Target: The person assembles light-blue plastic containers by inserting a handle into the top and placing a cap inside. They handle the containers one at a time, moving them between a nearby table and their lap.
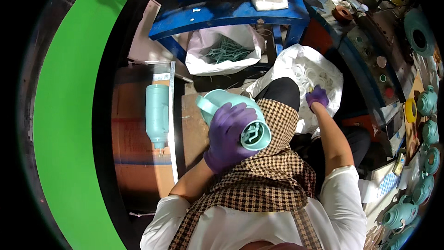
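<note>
My left hand (pixel 230 132), in a purple glove, is wrapped round a light teal plastic thermos casing (pixel 222 98) with a loop handle. The casing tilts over my lap, its round mouth toward me, and teal plastic bits show inside. My right hand (pixel 317 97), gloved in purple too, reaches among white plastic rings (pixel 303 78) in a white sack (pixel 289 60). Its fingers look bent together, and whatever they hold is hidden. Another teal casing (pixel 157 111) lies on a cardboard box (pixel 134 141) to my left.
Ahead stands a blue metal bench (pixel 226 11), with a white sack (pixel 196 62) of thin teal plastic scraps (pixel 229 50) below it. A machine panel with buttons (pixel 379 69) rises at right. Several teal thermos pieces (pixel 400 215) line the right edge. A bright green surface (pixel 69 125) runs along the left.
</note>
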### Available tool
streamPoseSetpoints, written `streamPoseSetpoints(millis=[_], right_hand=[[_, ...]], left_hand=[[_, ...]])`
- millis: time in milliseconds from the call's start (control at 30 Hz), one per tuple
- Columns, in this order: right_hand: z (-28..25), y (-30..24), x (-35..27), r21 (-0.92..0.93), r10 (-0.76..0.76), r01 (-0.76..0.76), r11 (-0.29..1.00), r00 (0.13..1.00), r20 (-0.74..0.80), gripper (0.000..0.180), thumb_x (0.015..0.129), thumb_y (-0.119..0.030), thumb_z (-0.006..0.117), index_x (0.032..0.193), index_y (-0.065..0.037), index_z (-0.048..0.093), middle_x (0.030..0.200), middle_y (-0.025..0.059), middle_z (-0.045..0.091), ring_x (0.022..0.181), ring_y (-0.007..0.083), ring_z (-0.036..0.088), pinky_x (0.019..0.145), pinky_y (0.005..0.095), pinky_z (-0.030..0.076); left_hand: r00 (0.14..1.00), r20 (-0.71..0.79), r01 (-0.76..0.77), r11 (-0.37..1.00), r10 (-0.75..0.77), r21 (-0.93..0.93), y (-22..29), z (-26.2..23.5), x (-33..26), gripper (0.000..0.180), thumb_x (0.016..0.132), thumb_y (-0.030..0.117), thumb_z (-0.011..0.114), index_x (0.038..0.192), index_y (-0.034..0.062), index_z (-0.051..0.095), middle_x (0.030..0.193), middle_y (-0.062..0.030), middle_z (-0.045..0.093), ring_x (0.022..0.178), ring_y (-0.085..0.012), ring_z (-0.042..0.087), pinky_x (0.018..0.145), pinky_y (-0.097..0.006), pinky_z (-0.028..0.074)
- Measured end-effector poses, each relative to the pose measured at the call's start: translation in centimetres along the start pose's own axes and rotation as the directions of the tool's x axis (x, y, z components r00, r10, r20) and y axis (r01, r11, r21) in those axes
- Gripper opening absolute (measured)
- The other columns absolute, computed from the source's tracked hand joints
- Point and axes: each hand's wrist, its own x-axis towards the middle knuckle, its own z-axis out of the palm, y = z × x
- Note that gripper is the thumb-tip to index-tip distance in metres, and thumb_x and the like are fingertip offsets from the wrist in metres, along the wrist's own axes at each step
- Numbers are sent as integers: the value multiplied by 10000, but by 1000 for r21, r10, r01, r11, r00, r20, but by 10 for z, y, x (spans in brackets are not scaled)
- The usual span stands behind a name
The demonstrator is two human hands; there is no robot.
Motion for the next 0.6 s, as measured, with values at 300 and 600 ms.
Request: streamPoseSetpoints(millis=[300, 600], right_hand=[[-140, -12, -56, -217, -291, 261, 940, 949, -118, 569, 917, -413, 657, 1366, -100, 500, 1096, 192, 698, 981, 365, 688, 824, 475, 538], [-129, -22, -44, 207, -290, 758, 618, 465, -836, 281, 954, -214, 665, 1170, -47, 597, 1054, 185, 612, 937, 376, 623, 878, 427, 494]], left_hand=[[999, 44, -18, 994, 23, -108, 3, 3, 14, 640, 561, 316, 901, 1105, 66, 675, 1129, -117, 700, 1107, -333, 656, 1014, -509, 465], [993, 30, -109, 987, 114, -122, 11, 17, 23, 684, 580, 332, 869, 1179, 85, 652, 1160, -134, 676, 1129, -344, 634, 1030, -493, 444]])
